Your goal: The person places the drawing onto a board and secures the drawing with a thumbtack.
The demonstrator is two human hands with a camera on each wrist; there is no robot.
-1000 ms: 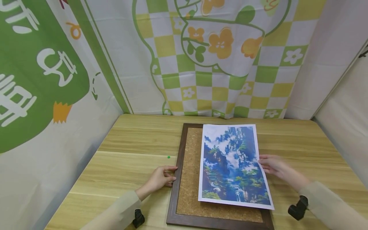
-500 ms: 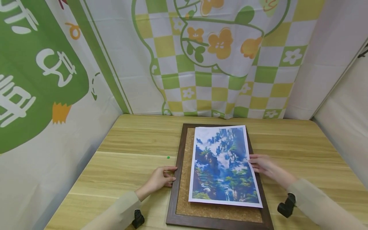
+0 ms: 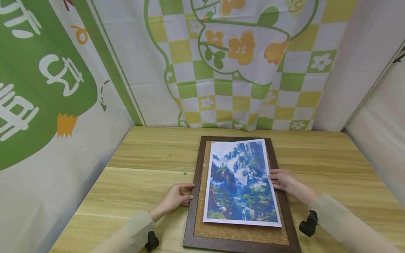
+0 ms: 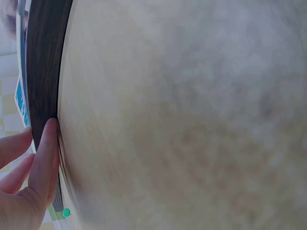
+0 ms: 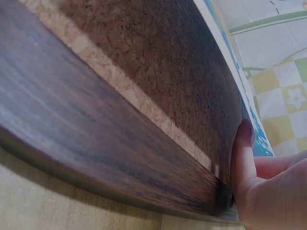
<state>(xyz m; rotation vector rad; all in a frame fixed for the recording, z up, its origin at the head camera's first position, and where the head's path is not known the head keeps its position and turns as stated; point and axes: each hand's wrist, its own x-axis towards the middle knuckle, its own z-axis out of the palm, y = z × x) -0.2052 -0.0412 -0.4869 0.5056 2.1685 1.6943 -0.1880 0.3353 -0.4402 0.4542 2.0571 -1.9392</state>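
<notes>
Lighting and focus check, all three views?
Head: fairly even light, landscape print clear, no strong glare. Left wrist: tabletop out of focus across most of the picture; dark frame bows, though it looks straight in the head view. Right wrist: shadow over much of the cork, likely from the print, leaving a brighter strip beside the frame.

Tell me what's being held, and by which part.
The right hand pinches the landscape print by its right edge; the left hand touches the frame on its left.
</notes>
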